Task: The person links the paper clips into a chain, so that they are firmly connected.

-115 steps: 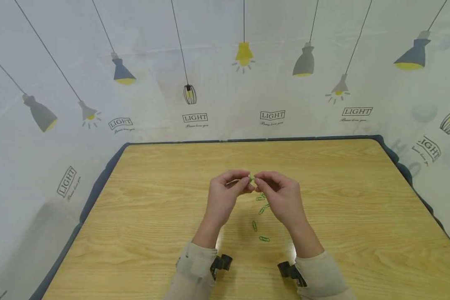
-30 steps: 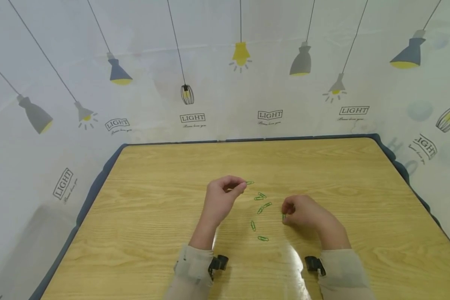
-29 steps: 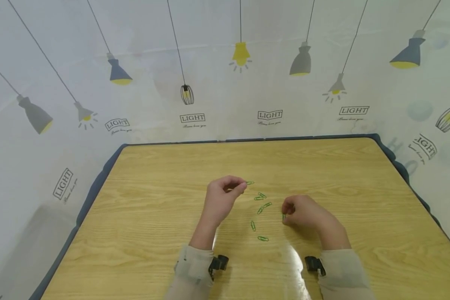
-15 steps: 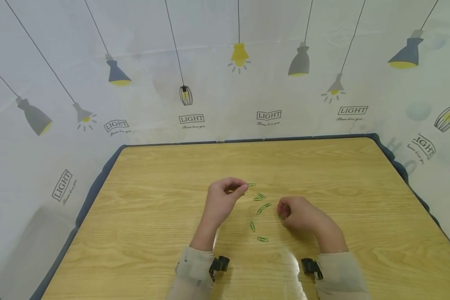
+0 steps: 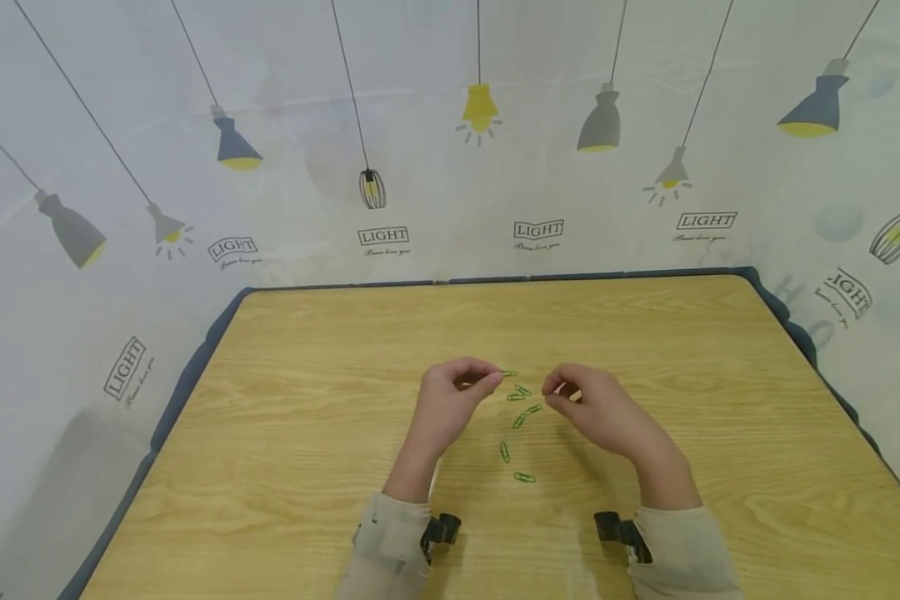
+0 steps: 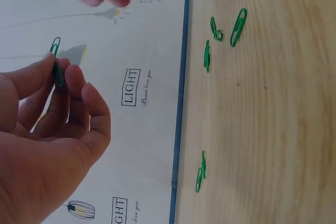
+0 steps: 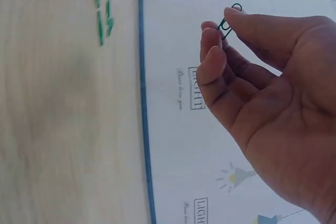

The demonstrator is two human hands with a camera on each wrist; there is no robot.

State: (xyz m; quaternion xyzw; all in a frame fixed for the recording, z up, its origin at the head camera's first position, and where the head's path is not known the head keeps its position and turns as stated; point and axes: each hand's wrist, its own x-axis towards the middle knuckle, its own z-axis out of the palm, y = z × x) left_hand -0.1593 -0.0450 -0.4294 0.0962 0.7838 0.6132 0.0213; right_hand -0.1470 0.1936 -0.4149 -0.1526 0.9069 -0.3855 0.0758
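Observation:
Between thumb and fingertips my left hand (image 5: 452, 404) pinches a green paper clip (image 6: 56, 66), held up above the table. My right hand (image 5: 603, 412) pinches a second green paper clip (image 7: 229, 22), seen best in the right wrist view. In the head view the hands face each other with a small gap between them. Below and between them, several green paper clips (image 5: 524, 477) lie scattered on the wooden table, some of them touching or close together (image 5: 527, 415).
The wooden table (image 5: 307, 467) has a dark blue edge (image 5: 487, 281) along its back and sides. Behind it stands a pale wall covering (image 5: 435, 167) printed with lamps and words. A small black camera mount (image 5: 442, 528) sits on each wrist.
The hands were together 3.8 s ago, then parted. The right hand went down to the table at the right, took a paper clip, and has since risen leftward toward the left hand.

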